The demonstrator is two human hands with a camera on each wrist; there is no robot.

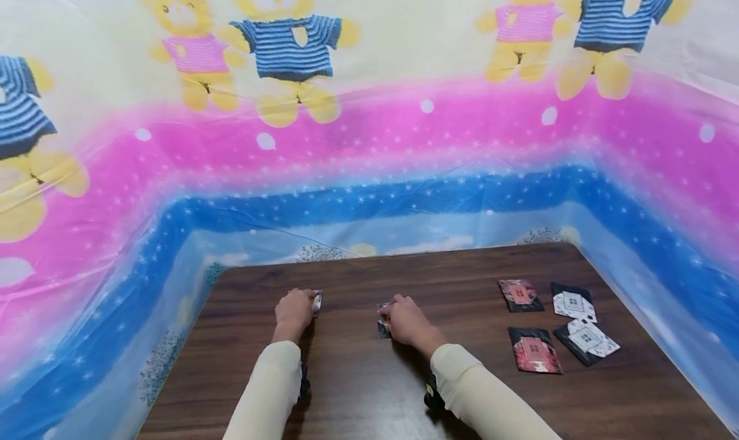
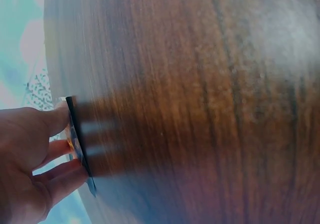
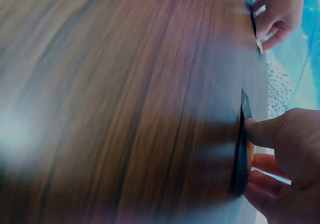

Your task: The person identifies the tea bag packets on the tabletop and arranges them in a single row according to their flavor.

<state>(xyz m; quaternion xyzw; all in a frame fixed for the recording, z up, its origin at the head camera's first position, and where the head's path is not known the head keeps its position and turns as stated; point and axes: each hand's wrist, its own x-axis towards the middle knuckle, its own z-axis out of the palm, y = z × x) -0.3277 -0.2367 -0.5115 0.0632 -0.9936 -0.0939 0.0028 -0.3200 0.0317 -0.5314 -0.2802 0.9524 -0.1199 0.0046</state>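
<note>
One packet [image 1: 317, 304] was pinched in the left hand [image 1: 294, 313], a second packet [image 1: 383, 329] in the right hand [image 1: 407, 321], far across the table [image 1: 352, 369] in the head view. The left wrist view suggested light pressure suited; the right wrist view, level handling.

smooth dark-brown wood-grain rectangular table [image 1: 346, 382] with a glossy sheen, shiny flat red-and-black plastic-looking packets [image 1: 535, 350] at right, matt cream cloth sleeves [image 1: 262, 389] near, creased pink-and-blue printed cloth-like sheet [image 1: 381, 138] far
</note>
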